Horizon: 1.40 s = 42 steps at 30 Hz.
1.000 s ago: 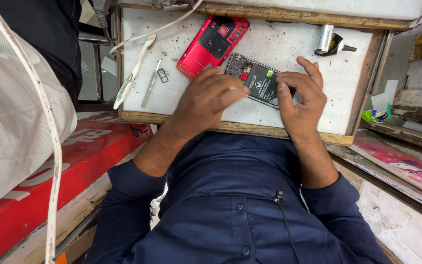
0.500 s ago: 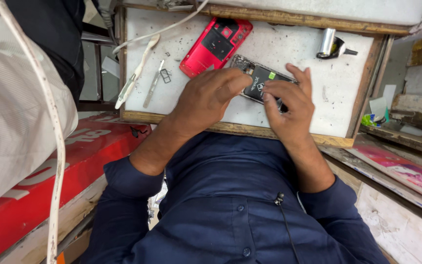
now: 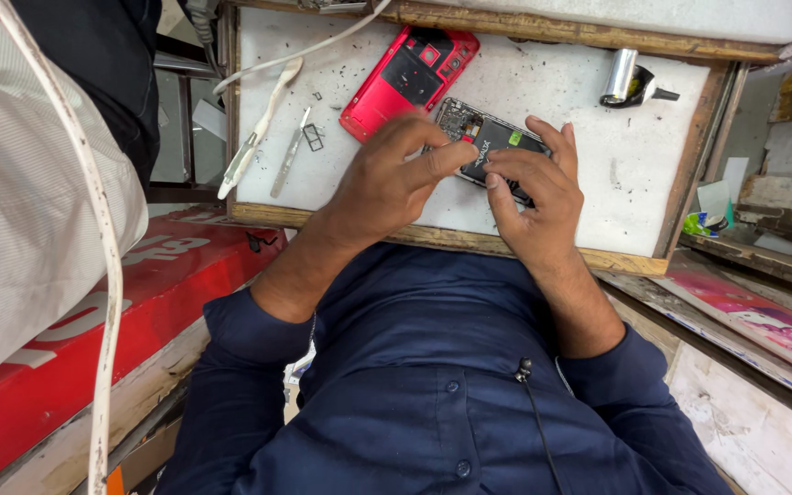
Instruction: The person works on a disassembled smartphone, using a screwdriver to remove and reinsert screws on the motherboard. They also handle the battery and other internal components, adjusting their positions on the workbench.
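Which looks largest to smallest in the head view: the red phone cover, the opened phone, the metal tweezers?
1. Red phone cover.
2. Opened phone, probably similar in size, but the left hand and right hand hide part of it, so this rank is unsure.
3. Metal tweezers, clearly the thinnest.

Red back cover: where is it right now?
Head view: the red back cover lies inner side up on the white work board, upper middle, just beyond the left hand and beside the opened phone.

opened phone [image 3: 492,147] with back cover off, dark battery and circuit board exposed, lying slanted on the white worktop, partly hidden under fingers
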Each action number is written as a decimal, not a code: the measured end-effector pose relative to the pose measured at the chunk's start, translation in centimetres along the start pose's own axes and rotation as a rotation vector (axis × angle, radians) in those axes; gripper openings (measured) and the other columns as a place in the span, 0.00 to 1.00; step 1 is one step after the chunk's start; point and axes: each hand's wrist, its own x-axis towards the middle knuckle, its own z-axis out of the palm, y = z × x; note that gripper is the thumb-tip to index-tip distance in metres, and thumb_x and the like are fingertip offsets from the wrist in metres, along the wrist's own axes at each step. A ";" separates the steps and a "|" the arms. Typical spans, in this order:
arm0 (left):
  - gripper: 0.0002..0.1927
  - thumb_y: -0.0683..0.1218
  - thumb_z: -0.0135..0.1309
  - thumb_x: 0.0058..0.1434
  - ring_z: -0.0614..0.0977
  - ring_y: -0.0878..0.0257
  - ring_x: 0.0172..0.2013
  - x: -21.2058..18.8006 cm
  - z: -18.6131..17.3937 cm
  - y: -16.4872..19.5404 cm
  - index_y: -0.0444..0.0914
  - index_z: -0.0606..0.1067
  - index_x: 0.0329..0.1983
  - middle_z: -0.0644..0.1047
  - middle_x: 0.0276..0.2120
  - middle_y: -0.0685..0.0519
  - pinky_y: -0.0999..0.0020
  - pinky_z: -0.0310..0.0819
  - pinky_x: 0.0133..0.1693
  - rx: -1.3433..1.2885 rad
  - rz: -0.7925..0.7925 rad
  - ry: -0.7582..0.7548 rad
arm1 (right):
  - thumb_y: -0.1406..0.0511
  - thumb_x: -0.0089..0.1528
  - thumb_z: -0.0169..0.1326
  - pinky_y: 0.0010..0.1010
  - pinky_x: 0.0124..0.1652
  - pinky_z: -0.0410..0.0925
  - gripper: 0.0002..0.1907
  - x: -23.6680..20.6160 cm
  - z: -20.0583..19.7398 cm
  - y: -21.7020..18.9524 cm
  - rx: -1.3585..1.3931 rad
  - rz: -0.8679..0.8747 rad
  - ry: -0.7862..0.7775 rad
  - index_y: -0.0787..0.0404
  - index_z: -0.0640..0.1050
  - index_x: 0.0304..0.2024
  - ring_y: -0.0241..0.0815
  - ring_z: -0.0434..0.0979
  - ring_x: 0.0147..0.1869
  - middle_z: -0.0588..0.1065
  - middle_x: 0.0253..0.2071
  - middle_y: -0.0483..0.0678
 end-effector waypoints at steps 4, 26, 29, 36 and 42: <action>0.22 0.33 0.58 0.63 0.79 0.47 0.56 0.0 0.0 0.3 0.42 0.76 0.59 0.77 0.49 0.50 0.52 0.77 0.56 0.029 0.059 -0.014 | 0.70 0.65 0.62 0.60 0.78 0.47 0.04 0.0 -0.1 0.0 0.013 0.019 0.011 0.58 0.82 0.42 0.56 0.70 0.74 0.82 0.48 0.46; 0.22 0.34 0.57 0.66 0.79 0.46 0.57 0.4 -0.1 0.1 0.45 0.75 0.62 0.78 0.53 0.51 0.58 0.76 0.58 -0.069 -0.005 -0.059 | 0.70 0.65 0.62 0.59 0.78 0.45 0.04 -0.1 0.0 0.0 -0.004 0.016 0.004 0.57 0.83 0.43 0.55 0.69 0.75 0.82 0.47 0.45; 0.21 0.37 0.62 0.65 0.79 0.48 0.51 0.4 -0.1 0.0 0.45 0.76 0.60 0.76 0.47 0.52 0.56 0.75 0.55 0.028 -0.030 -0.015 | 0.70 0.65 0.62 0.59 0.78 0.45 0.04 0.0 0.0 -0.2 -0.014 0.022 -0.001 0.56 0.83 0.42 0.55 0.69 0.75 0.82 0.47 0.45; 0.20 0.40 0.62 0.60 0.78 0.43 0.51 0.9 -0.3 0.7 0.42 0.75 0.55 0.77 0.45 0.51 0.51 0.74 0.53 0.117 0.078 0.124 | 0.69 0.63 0.62 0.60 0.76 0.44 0.07 0.7 0.2 -0.5 -0.061 0.038 -0.071 0.55 0.83 0.45 0.54 0.69 0.74 0.81 0.49 0.45; 0.22 0.34 0.57 0.57 0.76 0.40 0.53 0.9 -0.5 1.1 0.38 0.75 0.55 0.78 0.48 0.45 0.51 0.72 0.53 0.049 0.087 0.044 | 0.68 0.63 0.62 0.62 0.76 0.43 0.08 0.9 0.4 -0.7 -0.132 0.021 -0.099 0.55 0.83 0.46 0.54 0.68 0.73 0.80 0.52 0.43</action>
